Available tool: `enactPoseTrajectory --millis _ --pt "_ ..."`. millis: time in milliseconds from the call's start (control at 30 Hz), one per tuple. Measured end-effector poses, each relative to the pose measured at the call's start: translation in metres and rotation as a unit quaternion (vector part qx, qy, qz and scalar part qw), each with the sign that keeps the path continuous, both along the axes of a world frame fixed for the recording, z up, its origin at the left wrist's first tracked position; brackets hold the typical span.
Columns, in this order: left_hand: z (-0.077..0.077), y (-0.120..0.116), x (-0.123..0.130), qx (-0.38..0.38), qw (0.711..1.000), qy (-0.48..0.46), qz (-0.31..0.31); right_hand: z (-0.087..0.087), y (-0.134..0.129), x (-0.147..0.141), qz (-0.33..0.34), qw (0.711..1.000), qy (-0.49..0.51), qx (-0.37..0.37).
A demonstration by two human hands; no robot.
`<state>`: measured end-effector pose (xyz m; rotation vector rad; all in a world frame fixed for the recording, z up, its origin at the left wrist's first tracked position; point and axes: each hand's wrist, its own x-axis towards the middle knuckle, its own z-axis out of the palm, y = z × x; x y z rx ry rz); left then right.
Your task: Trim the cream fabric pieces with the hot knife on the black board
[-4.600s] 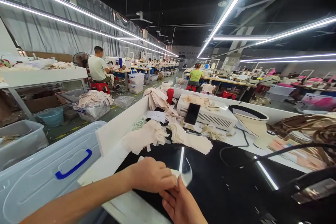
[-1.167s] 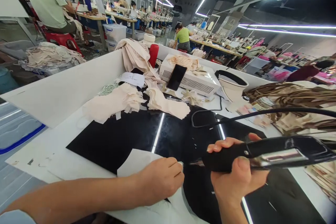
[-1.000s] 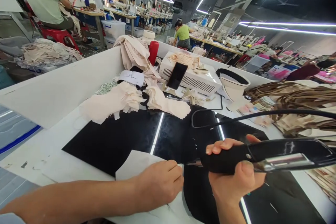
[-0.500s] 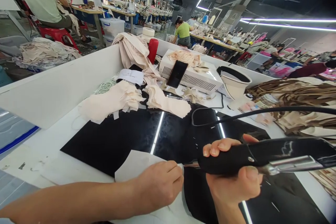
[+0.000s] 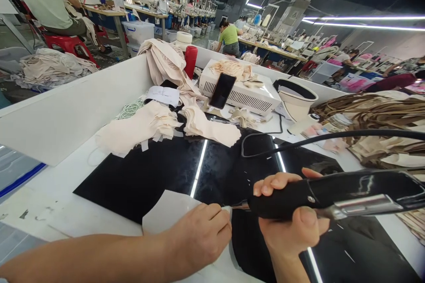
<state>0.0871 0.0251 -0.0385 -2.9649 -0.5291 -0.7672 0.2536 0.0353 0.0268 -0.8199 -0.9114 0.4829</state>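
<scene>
My right hand (image 5: 288, 225) is wrapped around the black handle of a corded electric hot knife (image 5: 299, 196), thumb near its silver lever. Its thin metal tip (image 5: 241, 205) points left and meets the edge of a white sheet (image 5: 166, 212) beside my left fingers. My left hand (image 5: 202, 234) is closed in a pinch on that sheet's edge; the fingertips are partly hidden. Beneath lies a glossy black board (image 5: 133, 181) on the white table. Two stacks of cream fabric pieces, one left (image 5: 139, 128) and one in the middle (image 5: 212, 128), lie at its far edge.
The tool's black cable (image 5: 332, 138) runs off to the right. Behind stand a phone (image 5: 223, 90), a white vented box (image 5: 245, 90), a red bottle (image 5: 190, 62) and a cream container (image 5: 295, 97). Brown and cream strips (image 5: 381, 119) pile up at right. Other people sit at sewing tables beyond.
The view has shifted slightly. Both hands keep nearly the same pose, with the tool tip still at the sheet's edge by my left fingers.
</scene>
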Motion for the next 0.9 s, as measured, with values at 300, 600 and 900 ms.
enactPoseTrajectory --millis 300,600,900 --pt "-0.0057 -0.0026 0.0007 0.034 0.999 -0.03 0.005 0.0014 -0.001 0.0 0.014 1.0 0.017 0.005" --pt "-0.0015 -0.0015 0.001 0.043 0.999 -0.012 0.008 0.0024 -0.0002 0.0009 0.01 1.0 0.013 0.003" --pt "-0.005 -0.0032 0.0016 0.059 0.997 -0.048 0.017 0.0054 -0.0031 0.004 0.017 0.999 0.009 0.026"
